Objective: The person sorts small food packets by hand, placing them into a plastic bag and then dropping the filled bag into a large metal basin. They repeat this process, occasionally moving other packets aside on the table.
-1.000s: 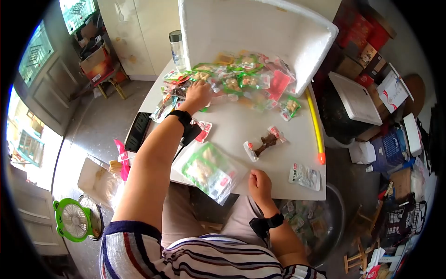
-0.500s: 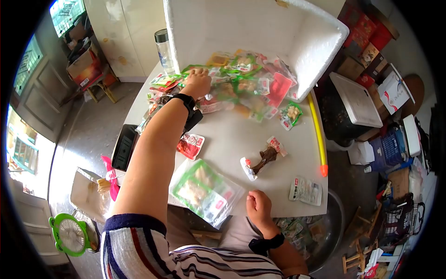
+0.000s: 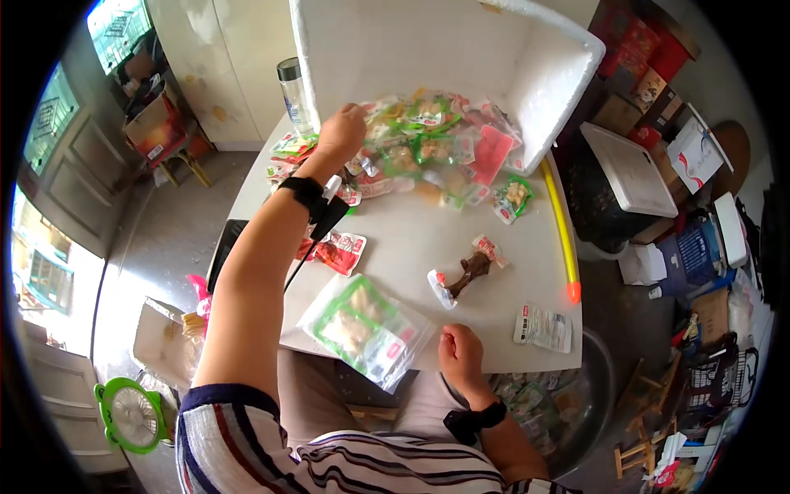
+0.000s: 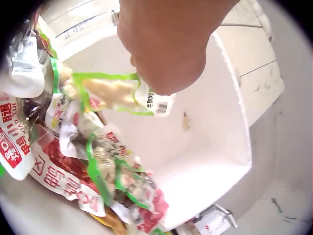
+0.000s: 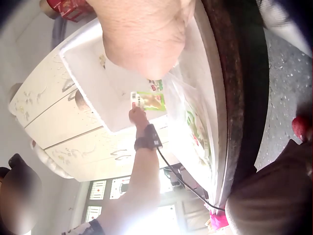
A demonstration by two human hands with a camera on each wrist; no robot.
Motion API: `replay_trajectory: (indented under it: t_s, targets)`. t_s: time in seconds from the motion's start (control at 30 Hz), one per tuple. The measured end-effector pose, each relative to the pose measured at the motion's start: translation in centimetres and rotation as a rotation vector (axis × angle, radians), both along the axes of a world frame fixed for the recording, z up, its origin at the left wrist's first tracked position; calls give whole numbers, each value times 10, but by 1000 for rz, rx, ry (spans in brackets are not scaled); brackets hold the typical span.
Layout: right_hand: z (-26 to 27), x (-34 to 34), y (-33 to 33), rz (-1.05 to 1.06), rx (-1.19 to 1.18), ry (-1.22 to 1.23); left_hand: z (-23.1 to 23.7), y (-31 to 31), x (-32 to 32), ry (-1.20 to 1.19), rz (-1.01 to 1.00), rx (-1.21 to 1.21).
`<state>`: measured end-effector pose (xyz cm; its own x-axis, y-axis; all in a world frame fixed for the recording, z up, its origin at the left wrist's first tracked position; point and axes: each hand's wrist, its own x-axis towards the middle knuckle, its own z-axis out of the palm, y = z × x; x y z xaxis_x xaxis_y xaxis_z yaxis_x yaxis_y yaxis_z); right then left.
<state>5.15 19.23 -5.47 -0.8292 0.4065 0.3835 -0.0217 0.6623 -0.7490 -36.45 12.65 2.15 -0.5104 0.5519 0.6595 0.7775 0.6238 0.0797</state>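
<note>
Green-edged packet (image 4: 110, 93) with pale contents is pinched by one end in the left hand (image 3: 341, 132), at the left end of the heap and before the opening of the foam box. A pale surface (image 3: 403, 239) carries most of the things. The white foam box (image 3: 444, 49) stands at its far side, open toward the person. Below the near right corner sits a dark basin (image 3: 605, 395) with more packets inside. A heap of mixed packets (image 3: 432, 148), mostly green, red and clear, spreads in front of the box. Along the right edge lies a yellow tube (image 3: 559, 222) with an orange end. A clear bag (image 3: 362, 325) holding green-bordered contents overhangs the near edge; just beside it is the right hand (image 3: 462, 358), fingers curled in. A dark-lidded bottle (image 3: 292, 90) stands left of the box. Smaller still, a wrapped brown piece (image 3: 469, 276) lies right of centre, a silvery packet (image 3: 543, 328) by the near right corner, and a little green packet (image 3: 513, 200) near the tube.
</note>
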Motion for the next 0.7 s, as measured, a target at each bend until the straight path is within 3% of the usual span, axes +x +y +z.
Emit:
replay_trajectory:
  t_s: [0.07,0.1,0.2,0.33,0.4,0.5,0.6,0.7]
  targets:
    - [-1,0,0,-15,20,6,44,-21,54,-134,-100,376]
    - [-2,0,0,-22,29,9,50,-32,65,-120,-100,361]
    - [-6,1,1,-11,96,96,70,-60,130,-554,-144,558]
    - [-12,2,0,-53,80,78,53,-88,189,-1151,-388,995]
    - [-14,3,1,-51,-39,136,45,-99,219,-1277,-473,1119]
    - [-16,6,4,20,-482,207,38,-117,263,-1462,-531,1245]
    - [34,26,-14,113,-992,-27,22,-132,291,-1557,-658,1210]
    - [35,39,-22,495,-1584,-328,23,-134,327,-1543,-812,1167]
